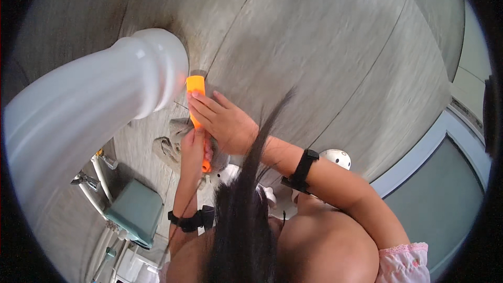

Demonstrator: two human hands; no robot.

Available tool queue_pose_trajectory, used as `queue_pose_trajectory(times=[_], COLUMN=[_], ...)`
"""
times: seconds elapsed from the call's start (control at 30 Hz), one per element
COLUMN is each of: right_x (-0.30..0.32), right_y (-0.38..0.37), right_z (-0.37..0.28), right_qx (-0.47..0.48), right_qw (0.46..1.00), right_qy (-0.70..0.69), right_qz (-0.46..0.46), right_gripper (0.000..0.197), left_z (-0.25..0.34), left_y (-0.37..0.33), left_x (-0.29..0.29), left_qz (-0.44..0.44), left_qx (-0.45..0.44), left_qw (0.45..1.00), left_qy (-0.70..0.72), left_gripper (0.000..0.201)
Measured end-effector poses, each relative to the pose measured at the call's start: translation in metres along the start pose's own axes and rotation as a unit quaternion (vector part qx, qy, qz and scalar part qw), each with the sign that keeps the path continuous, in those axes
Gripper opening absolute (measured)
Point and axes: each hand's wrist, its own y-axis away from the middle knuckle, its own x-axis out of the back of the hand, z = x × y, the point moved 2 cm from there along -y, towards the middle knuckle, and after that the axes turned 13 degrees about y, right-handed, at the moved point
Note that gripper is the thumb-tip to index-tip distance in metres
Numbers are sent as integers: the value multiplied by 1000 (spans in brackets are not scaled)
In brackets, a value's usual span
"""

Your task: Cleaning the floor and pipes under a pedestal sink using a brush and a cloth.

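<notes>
An orange scraper (196, 85) with a flat, greyish blade at its far end points away from me, its blade on the tiled floor close to the base of a white pedestal (131, 81). My left hand (189, 153) is closed around the lower part of its handle. Over the upper part lies my right hand (230, 128), fingers pressed on the orange head near the blade; its thumb side is partly hidden. A crumpled grey cloth (170, 153) lies under and beside my left hand.
Grey tiles (314, 63) with dark joints spread ahead. At the lower left stand a grey-green bin (135, 212) and pipes with metal valves (86, 181). A light-framed door with a frosted panel (440, 194) is at the right. Dark hair hangs across the lower middle; a white spotted shoe (336, 158) shows.
</notes>
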Motion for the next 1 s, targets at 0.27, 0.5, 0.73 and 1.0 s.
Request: queue_pose_trajectory(times=[0.27, 0.5, 0.73, 1.0], right_x=[17, -1, 8, 23], right_y=[-40, 5, 16, 40], right_z=[29, -32, -18, -18], right_qx=[-3, 37, 43, -261], right_qw=[990, 997, 993, 865], right_qy=[-12, -44, -113, -413], right_qz=[141, 59, 20, -113], right_gripper=[66, 62, 51, 47], left_z=[48, -15, -22, -10], left_y=[-21, 32, 39, 38], left_x=[-24, 33, 45, -24], left_qz=[-34, 40, 38, -79], left_qx=[-33, 27, 20, -4], left_qw=[996, 998, 997, 962], left_qy=[72, 47, -58, 262], left_gripper=[33, 33, 27, 23])
